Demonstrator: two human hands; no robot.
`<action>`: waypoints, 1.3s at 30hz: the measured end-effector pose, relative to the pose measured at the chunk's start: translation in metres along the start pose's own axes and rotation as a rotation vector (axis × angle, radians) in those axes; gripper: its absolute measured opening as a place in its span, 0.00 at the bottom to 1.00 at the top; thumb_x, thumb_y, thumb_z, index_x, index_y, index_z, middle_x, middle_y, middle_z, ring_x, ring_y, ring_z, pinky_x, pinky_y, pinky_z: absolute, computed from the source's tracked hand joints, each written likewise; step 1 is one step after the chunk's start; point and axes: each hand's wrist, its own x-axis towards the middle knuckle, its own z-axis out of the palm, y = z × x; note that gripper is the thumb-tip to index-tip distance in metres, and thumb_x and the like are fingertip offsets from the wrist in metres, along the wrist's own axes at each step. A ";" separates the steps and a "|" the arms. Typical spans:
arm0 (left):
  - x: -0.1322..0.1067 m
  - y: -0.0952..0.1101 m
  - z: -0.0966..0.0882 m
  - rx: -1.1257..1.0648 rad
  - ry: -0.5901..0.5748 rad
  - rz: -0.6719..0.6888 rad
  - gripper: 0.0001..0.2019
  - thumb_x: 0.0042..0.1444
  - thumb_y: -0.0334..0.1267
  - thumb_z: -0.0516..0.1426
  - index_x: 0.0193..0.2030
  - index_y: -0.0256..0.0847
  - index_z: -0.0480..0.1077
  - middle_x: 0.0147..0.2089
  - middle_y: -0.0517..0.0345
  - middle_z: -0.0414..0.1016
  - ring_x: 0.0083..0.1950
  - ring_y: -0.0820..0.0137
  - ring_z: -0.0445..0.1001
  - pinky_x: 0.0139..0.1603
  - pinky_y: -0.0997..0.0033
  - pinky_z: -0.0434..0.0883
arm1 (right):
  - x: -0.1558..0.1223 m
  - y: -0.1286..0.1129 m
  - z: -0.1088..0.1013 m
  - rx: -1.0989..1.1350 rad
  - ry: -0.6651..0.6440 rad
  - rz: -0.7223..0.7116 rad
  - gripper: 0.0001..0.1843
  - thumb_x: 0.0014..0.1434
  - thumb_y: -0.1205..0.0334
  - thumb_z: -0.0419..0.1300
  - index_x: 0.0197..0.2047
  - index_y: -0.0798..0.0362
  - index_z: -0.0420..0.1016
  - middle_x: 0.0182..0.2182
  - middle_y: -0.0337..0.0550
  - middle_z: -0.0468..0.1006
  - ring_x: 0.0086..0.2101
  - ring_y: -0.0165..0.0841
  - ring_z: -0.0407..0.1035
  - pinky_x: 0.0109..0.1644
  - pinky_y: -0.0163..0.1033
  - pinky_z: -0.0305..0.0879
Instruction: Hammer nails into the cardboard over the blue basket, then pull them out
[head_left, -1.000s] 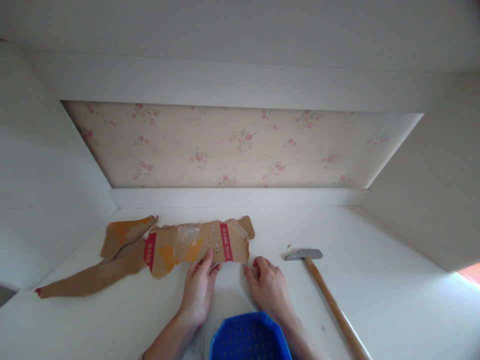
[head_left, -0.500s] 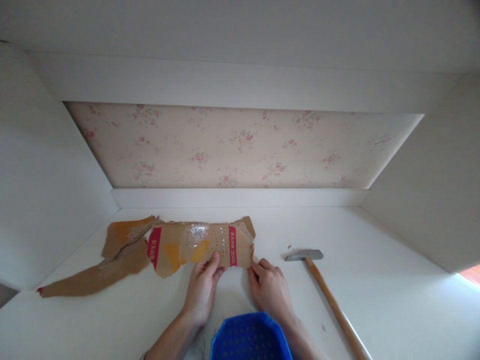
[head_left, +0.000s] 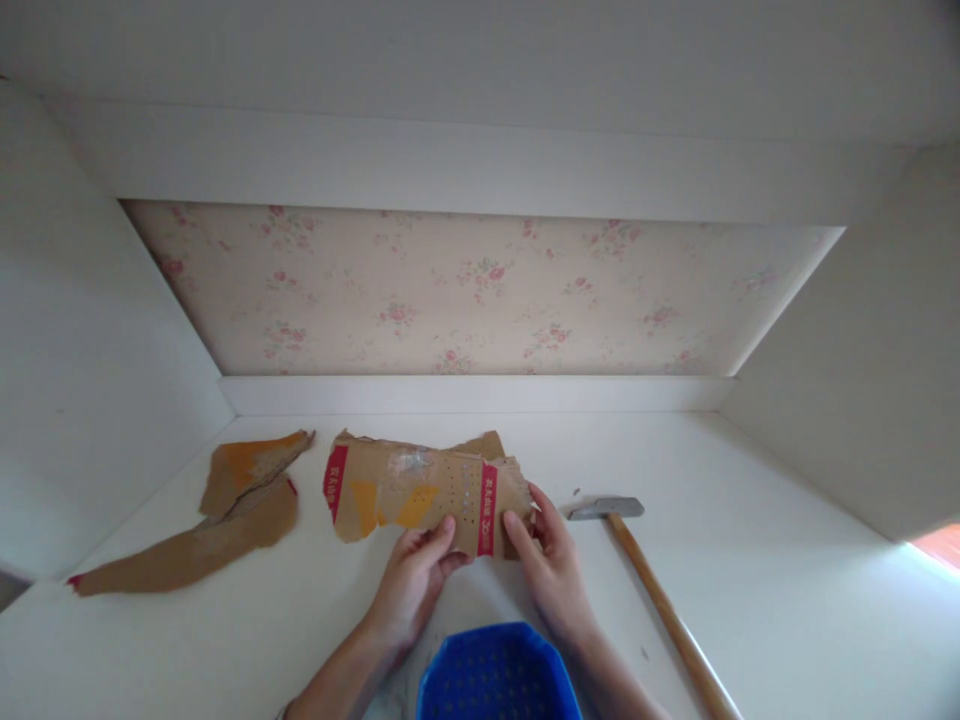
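Between my hands is a torn piece of cardboard [head_left: 435, 487], brown with two red printed bands, yellow patches, clear tape and rows of small holes. My left hand [head_left: 420, 565] pinches its lower edge near the middle, thumb on top. My right hand [head_left: 551, 565] grips the right end, thumb on the face and fingers behind. Another bit of brown cardboard [head_left: 484, 444] shows behind its upper right edge. Just in front of my wrists, at the bottom of the view, stands a blue perforated basket [head_left: 499, 670].
Torn cardboard scraps [head_left: 247, 510] lie on the white surface [head_left: 645, 450] at the left. To the right rests a hammer [head_left: 652, 580] with a wooden handle and grey head. White panels and a floral-papered wall [head_left: 487, 290] enclose the space.
The held cardboard has shifted right and tilted, its right end lower, apart from the left scraps. My right hand has changed from pinching its lower corner to gripping its right end.
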 end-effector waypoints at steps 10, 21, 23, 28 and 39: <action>-0.005 0.011 0.006 -0.278 -0.158 -0.142 0.19 0.61 0.44 0.61 0.56 0.38 0.75 0.55 0.44 0.80 0.62 0.52 0.74 0.64 0.52 0.69 | -0.002 -0.006 -0.001 0.253 -0.159 0.044 0.28 0.58 0.46 0.70 0.55 0.49 0.70 0.30 0.39 0.85 0.30 0.36 0.78 0.33 0.37 0.71; 0.000 0.007 -0.002 -0.357 -0.085 -0.115 0.21 0.69 0.40 0.55 0.66 0.35 0.66 0.54 0.44 0.81 0.59 0.57 0.78 0.67 0.54 0.67 | -0.003 -0.002 0.001 0.295 -0.303 0.053 0.21 0.60 0.49 0.69 0.52 0.50 0.75 0.39 0.45 0.87 0.36 0.38 0.80 0.41 0.42 0.74; 0.001 0.007 -0.003 -0.366 -0.105 -0.119 0.21 0.70 0.38 0.54 0.67 0.34 0.65 0.54 0.43 0.81 0.58 0.57 0.79 0.67 0.54 0.67 | -0.003 -0.001 0.001 0.283 -0.313 0.043 0.19 0.60 0.50 0.70 0.50 0.51 0.77 0.40 0.45 0.87 0.36 0.38 0.79 0.42 0.42 0.73; 0.000 0.006 -0.004 -0.343 -0.144 -0.122 0.21 0.69 0.40 0.56 0.65 0.33 0.67 0.52 0.43 0.82 0.58 0.56 0.78 0.68 0.54 0.66 | -0.004 -0.007 0.001 0.264 -0.336 0.016 0.17 0.62 0.51 0.68 0.50 0.50 0.77 0.44 0.46 0.85 0.40 0.38 0.77 0.44 0.41 0.72; -0.001 0.000 -0.001 -0.162 -0.183 -0.104 0.16 0.56 0.41 0.68 0.46 0.31 0.79 0.48 0.42 0.83 0.59 0.50 0.77 0.67 0.52 0.66 | -0.005 -0.008 -0.005 0.222 -0.361 0.011 0.15 0.63 0.49 0.67 0.42 0.54 0.81 0.33 0.41 0.81 0.32 0.31 0.70 0.36 0.35 0.66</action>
